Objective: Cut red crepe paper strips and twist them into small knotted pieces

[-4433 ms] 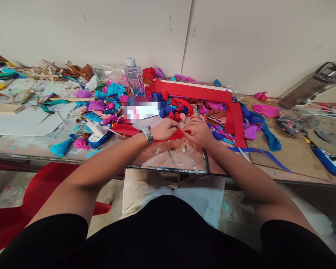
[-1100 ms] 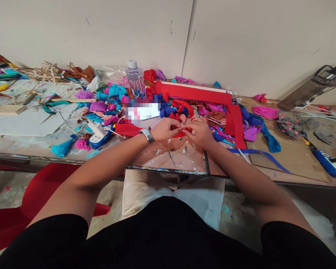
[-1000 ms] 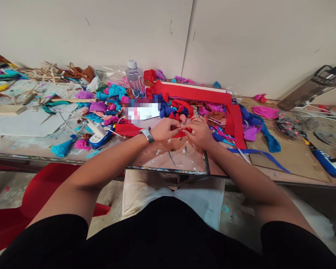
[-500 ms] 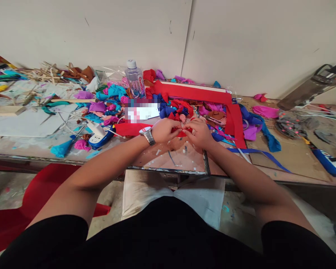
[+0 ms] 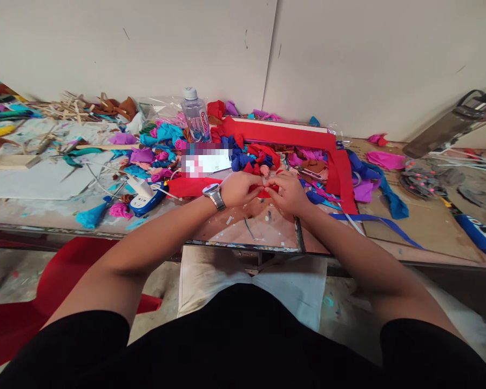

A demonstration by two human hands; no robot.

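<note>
Red material (image 5: 264, 194) in both hands' (image 5: 240, 188) (image 5: 290, 193) fine pinch

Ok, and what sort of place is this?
It looks like a craft workshop or art studio, though I can't be certain: the worktable has paint-marked edges and carries crumpled colored scraps and a heap of thin wooden strips.

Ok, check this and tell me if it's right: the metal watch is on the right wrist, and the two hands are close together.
Not quite: the head view shows the metal watch on the left wrist, not the right. The left hand and right hand are indeed close together.
</note>
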